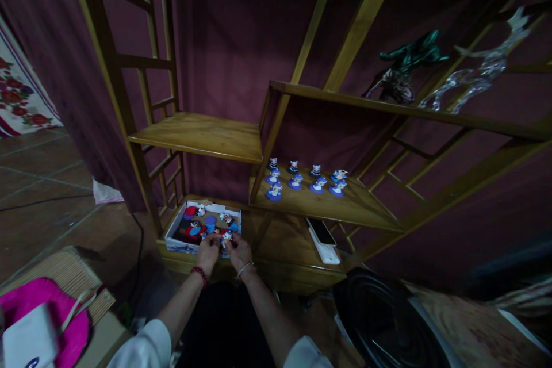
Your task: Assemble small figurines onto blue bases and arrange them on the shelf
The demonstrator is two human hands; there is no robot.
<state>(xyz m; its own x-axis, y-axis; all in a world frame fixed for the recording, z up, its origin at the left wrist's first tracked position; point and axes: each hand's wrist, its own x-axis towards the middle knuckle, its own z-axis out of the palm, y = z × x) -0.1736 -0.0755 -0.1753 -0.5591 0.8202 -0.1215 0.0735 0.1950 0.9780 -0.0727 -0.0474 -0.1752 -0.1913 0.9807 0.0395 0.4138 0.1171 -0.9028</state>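
Note:
Above the front edge of a shallow white box (176, 243), my two hands come together around a small figurine. My right hand (240, 254) pinches this white-and-blue figurine (226, 236) from the right. At its left side are the closed fingers of my left hand (209, 252); whether they grip the same figurine or another small piece is hidden. Inside the box lie several more little figurines with red and blue round bases, some tipped over. Rows of similar figurines with blue-purple bases (295, 182) stand upright on the middle shelf (319, 205) to the right.
A dark-screened phone (321, 232) and a white flat object (326, 253) lie on the lower shelf. Glass-like animal statues (478, 69) stand on the upper right shelf. A wooden post rises left of the box. A black round stool-like object (388, 316) is at lower right.

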